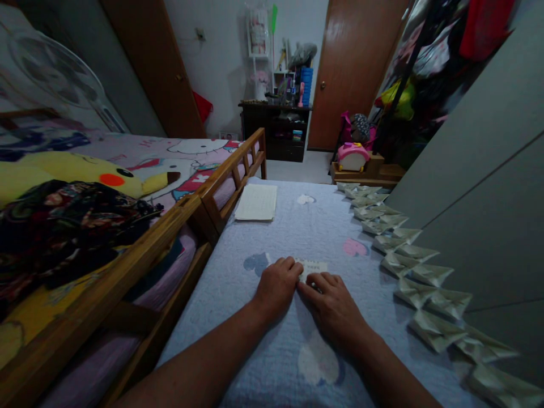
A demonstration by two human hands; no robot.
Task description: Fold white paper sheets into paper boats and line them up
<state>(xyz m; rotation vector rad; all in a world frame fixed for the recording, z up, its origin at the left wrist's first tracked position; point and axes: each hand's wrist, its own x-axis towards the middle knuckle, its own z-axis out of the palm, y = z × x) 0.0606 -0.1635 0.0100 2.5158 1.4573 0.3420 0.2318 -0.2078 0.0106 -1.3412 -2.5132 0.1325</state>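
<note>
A small folded piece of paper (313, 266) lies on the pale blue bedspread (297, 232) in front of me. My left hand (277, 285) rests on its left part with the fingers curled down onto it. My right hand (330, 305) presses its near right edge with bent fingers. Most of the paper is hidden under both hands.
A stack of white sheets (257, 202) lies farther up the bed. Several folded paper boats (419, 275) line the right edge along the grey wall. A wooden bed rail (204, 198) and a second bed with a yellow plush toy (80, 170) are on the left.
</note>
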